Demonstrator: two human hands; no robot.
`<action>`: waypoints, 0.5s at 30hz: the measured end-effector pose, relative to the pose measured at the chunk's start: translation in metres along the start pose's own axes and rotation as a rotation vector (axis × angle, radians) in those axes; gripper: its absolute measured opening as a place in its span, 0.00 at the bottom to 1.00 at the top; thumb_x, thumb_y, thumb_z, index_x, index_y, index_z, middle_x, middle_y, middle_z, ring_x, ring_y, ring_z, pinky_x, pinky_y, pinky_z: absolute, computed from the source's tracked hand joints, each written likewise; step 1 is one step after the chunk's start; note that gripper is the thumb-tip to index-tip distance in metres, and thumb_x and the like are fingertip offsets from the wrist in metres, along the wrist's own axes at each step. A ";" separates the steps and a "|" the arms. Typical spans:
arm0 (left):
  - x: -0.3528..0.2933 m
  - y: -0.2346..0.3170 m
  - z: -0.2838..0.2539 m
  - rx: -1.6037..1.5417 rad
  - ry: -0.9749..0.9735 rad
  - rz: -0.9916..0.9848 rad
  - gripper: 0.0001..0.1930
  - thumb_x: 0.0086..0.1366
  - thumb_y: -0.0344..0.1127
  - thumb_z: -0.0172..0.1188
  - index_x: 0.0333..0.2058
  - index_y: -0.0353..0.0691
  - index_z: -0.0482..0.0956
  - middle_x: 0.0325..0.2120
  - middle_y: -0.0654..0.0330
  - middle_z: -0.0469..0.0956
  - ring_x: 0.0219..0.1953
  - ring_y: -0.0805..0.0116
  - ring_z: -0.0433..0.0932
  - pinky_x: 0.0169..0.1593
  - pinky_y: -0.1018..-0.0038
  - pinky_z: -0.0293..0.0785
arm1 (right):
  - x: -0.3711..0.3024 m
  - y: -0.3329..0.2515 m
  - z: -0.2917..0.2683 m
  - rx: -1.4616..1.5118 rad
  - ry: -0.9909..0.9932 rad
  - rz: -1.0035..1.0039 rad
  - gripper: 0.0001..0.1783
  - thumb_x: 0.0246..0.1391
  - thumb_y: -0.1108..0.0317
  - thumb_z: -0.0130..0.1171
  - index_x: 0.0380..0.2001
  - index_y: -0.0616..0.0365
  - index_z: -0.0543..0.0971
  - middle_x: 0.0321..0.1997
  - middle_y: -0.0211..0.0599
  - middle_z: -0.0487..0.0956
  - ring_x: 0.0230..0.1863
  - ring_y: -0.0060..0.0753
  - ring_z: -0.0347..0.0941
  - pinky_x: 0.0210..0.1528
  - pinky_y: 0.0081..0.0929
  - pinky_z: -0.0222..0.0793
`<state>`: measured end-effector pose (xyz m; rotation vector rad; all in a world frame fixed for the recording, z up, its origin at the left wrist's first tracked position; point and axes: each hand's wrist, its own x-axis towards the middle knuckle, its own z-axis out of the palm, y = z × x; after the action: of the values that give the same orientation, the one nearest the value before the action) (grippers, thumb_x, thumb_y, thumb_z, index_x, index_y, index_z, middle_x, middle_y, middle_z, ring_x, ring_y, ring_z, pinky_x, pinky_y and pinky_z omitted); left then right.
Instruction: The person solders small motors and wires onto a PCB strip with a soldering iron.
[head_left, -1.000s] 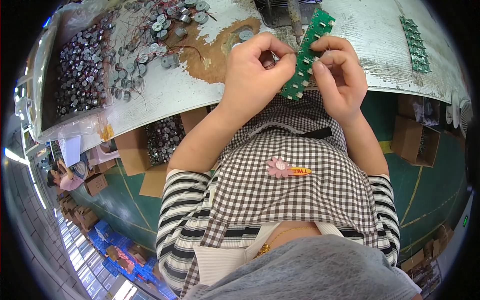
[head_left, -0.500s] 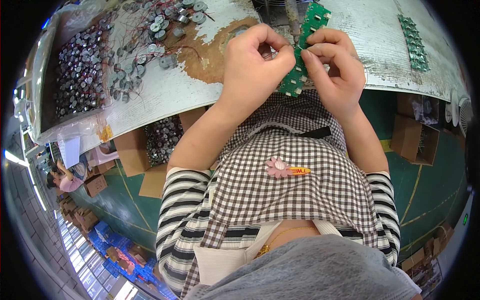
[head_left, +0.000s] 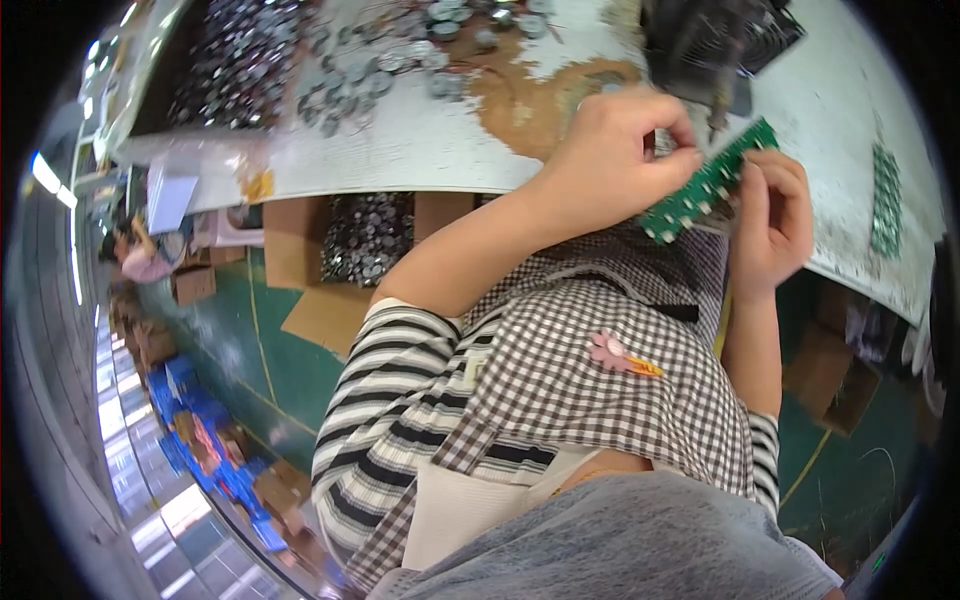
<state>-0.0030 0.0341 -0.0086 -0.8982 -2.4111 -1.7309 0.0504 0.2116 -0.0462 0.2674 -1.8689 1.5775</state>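
A long green circuit board [head_left: 722, 168] with small pale parts along it lies slantwise between my hands, over the table's front edge. My right hand [head_left: 775, 225] pinches its right edge between thumb and fingers. At the board's left side, the thumb and fingertips of my left hand [head_left: 625, 150] are closed together; whatever sits in that pinch is too small or hidden. Just beyond the board, a slim metal rod-like tool [head_left: 722, 105] points down close to it, its tip near my left fingertips.
Small round metal motors [head_left: 350, 85] with thin wires spread over the worn white table [head_left: 420, 160], with more in a bin [head_left: 235, 70] at far left. A black fan [head_left: 740, 40] stands behind the board. More green boards [head_left: 886, 200] lie right. Under the table is a carton of motors [head_left: 368, 240].
The whole view has turned, so the table and hands appear farther right. The board has tilted from steep to more slanted. My right hand still grips it; my left stays pinched beside it.
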 end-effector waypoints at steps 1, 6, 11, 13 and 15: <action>0.004 -0.003 -0.009 0.089 0.099 0.171 0.08 0.51 0.29 0.66 0.31 0.35 0.80 0.30 0.62 0.76 0.29 0.76 0.74 0.32 0.82 0.69 | -0.002 0.001 0.000 0.036 0.011 0.053 0.01 0.56 0.83 0.53 0.32 0.68 0.73 0.39 0.42 0.75 0.33 0.21 0.71 0.34 0.15 0.70; 0.004 -0.025 -0.107 0.525 0.642 0.360 0.09 0.49 0.29 0.66 0.32 0.40 0.83 0.28 0.60 0.76 0.28 0.66 0.74 0.32 0.76 0.69 | -0.007 0.004 0.000 0.092 0.009 0.106 0.02 0.57 0.80 0.53 0.32 0.69 0.73 0.40 0.43 0.76 0.31 0.20 0.71 0.31 0.16 0.73; -0.033 -0.035 -0.125 0.979 0.267 -0.016 0.13 0.54 0.40 0.66 0.31 0.36 0.80 0.23 0.55 0.76 0.26 0.63 0.76 0.30 0.71 0.70 | -0.003 0.004 0.000 0.102 -0.001 0.122 0.02 0.58 0.79 0.53 0.32 0.69 0.73 0.40 0.42 0.76 0.31 0.19 0.71 0.32 0.16 0.73; -0.034 -0.047 -0.112 1.049 0.288 -0.103 0.15 0.53 0.42 0.67 0.30 0.36 0.78 0.23 0.54 0.76 0.27 0.60 0.76 0.31 0.69 0.71 | -0.003 0.005 0.001 0.083 -0.007 0.119 0.02 0.58 0.80 0.53 0.32 0.68 0.73 0.40 0.42 0.76 0.31 0.19 0.71 0.32 0.15 0.72; -0.031 -0.059 -0.105 1.100 0.343 -0.141 0.18 0.51 0.45 0.66 0.30 0.36 0.74 0.23 0.52 0.76 0.27 0.54 0.76 0.32 0.65 0.71 | -0.003 0.005 0.001 0.086 -0.004 0.124 0.01 0.58 0.80 0.53 0.32 0.68 0.73 0.40 0.42 0.76 0.31 0.18 0.71 0.32 0.15 0.72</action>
<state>-0.0363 -0.0840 -0.0308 -0.2425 -2.5951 -0.3019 0.0493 0.2115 -0.0519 0.1957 -1.8544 1.7439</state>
